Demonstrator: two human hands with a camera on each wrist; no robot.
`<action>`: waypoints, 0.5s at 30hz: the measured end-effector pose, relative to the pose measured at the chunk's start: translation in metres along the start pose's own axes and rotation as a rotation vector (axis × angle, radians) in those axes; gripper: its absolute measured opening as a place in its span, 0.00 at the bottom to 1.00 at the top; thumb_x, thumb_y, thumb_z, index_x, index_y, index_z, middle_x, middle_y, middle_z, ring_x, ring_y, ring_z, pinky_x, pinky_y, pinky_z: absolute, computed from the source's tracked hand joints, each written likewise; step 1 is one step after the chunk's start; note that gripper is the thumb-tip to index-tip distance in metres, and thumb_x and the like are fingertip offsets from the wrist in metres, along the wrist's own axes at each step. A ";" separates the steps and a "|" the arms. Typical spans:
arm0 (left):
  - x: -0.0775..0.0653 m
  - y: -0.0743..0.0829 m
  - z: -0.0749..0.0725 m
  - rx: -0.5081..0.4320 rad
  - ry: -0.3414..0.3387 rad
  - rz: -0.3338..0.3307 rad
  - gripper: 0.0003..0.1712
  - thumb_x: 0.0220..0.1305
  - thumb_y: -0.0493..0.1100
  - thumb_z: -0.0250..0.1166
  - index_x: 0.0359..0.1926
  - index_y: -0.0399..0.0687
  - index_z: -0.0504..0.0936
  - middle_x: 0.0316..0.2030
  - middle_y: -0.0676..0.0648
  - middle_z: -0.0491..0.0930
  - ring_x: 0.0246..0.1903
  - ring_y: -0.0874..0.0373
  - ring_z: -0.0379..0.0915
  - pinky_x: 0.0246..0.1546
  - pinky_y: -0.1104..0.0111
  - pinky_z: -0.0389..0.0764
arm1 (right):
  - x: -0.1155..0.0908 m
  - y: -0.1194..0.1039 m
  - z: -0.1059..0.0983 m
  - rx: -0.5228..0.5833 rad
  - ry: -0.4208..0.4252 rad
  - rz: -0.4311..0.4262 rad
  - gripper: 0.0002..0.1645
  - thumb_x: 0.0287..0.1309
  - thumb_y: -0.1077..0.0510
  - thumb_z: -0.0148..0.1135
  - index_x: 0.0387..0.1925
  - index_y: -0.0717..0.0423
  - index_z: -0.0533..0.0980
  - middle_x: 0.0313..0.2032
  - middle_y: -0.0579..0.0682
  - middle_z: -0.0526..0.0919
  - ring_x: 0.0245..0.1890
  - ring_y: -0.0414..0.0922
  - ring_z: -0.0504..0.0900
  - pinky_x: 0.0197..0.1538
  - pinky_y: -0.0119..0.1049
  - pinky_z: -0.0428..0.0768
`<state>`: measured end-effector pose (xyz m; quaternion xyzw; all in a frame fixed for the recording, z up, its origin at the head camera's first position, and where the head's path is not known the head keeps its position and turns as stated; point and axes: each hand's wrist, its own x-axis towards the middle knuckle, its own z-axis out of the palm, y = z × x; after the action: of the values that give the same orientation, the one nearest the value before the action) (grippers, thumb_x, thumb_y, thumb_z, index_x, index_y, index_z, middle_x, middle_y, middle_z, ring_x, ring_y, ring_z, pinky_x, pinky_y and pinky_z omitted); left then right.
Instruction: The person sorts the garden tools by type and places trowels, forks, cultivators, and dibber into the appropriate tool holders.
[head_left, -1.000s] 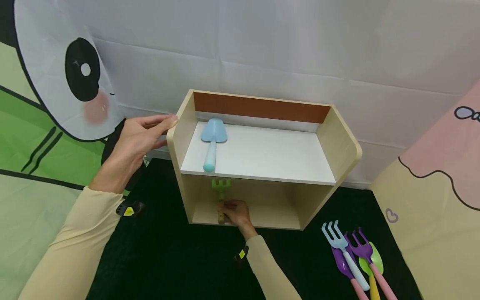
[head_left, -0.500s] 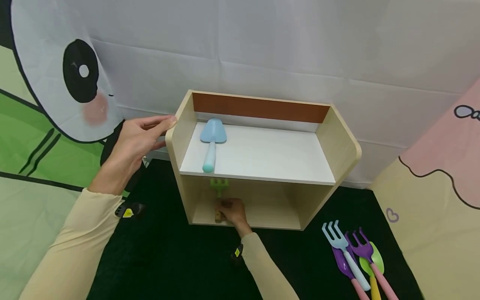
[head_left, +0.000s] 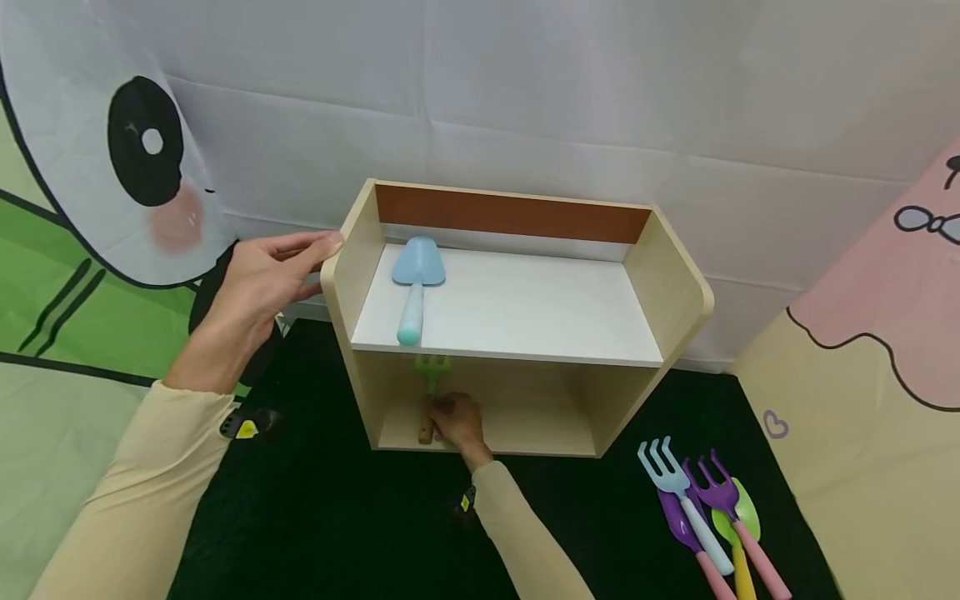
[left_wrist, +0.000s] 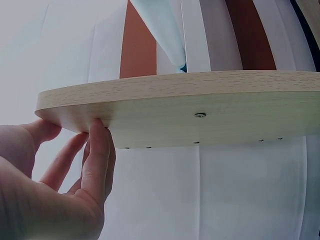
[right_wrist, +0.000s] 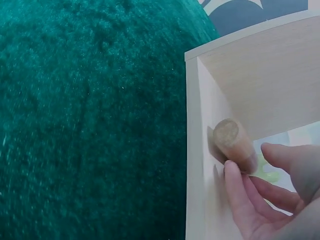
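Note:
My left hand (head_left: 273,271) holds the upper left side panel of a small wooden shelf (head_left: 480,189), its thumb and fingertips at the edge. In the lower compartment lies a green toy garden fork (head_left: 432,367), tines toward the back. Its wooden handle (right_wrist: 234,140) points out to the front. Right beside that handle is my right hand (head_left: 457,421), fingertips against it; in the right wrist view the thumb (right_wrist: 280,155) stands a little off the handle. A light blue toy trowel (head_left: 417,271) rests on the white upper board (head_left: 532,304), at its left.
Several toy garden tools lie in a pile on the dark green cloth (head_left: 337,517) at right: a light blue fork (head_left: 667,471), a purple fork (head_left: 720,492), a purple trowel (head_left: 678,521) and a green trowel (head_left: 746,508). A white sheet (head_left: 540,100) hangs behind the shelf.
The green fork and my right hand have shifted slightly left within the lower compartment. More of the handle shows beside the fingers now. My left hand keeps its place on the panel.

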<state>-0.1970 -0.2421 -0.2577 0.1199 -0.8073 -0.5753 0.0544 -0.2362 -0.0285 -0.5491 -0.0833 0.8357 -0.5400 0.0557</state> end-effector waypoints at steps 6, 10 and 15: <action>-0.001 0.001 0.000 -0.002 0.002 -0.003 0.40 0.49 0.71 0.63 0.61 0.60 0.76 0.62 0.48 0.69 0.58 0.53 0.66 0.57 0.55 0.74 | -0.003 -0.004 -0.006 0.000 -0.015 0.019 0.20 0.58 0.44 0.63 0.37 0.59 0.79 0.30 0.48 0.81 0.29 0.42 0.79 0.29 0.32 0.79; 0.000 0.001 0.000 0.000 0.007 -0.009 0.40 0.48 0.72 0.62 0.61 0.61 0.76 0.62 0.48 0.69 0.58 0.53 0.66 0.57 0.54 0.73 | -0.006 -0.005 -0.010 -0.003 -0.019 -0.008 0.20 0.59 0.44 0.62 0.38 0.58 0.79 0.35 0.50 0.81 0.35 0.44 0.78 0.36 0.36 0.80; 0.000 0.001 0.001 -0.003 0.007 -0.007 0.40 0.48 0.72 0.62 0.61 0.60 0.76 0.62 0.47 0.68 0.58 0.52 0.66 0.57 0.54 0.73 | -0.008 -0.003 -0.014 0.006 -0.038 -0.048 0.21 0.60 0.43 0.60 0.39 0.57 0.79 0.36 0.51 0.82 0.37 0.45 0.79 0.37 0.37 0.80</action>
<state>-0.1969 -0.2411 -0.2568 0.1249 -0.8058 -0.5762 0.0555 -0.2304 -0.0153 -0.5405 -0.1135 0.8307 -0.5418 0.0586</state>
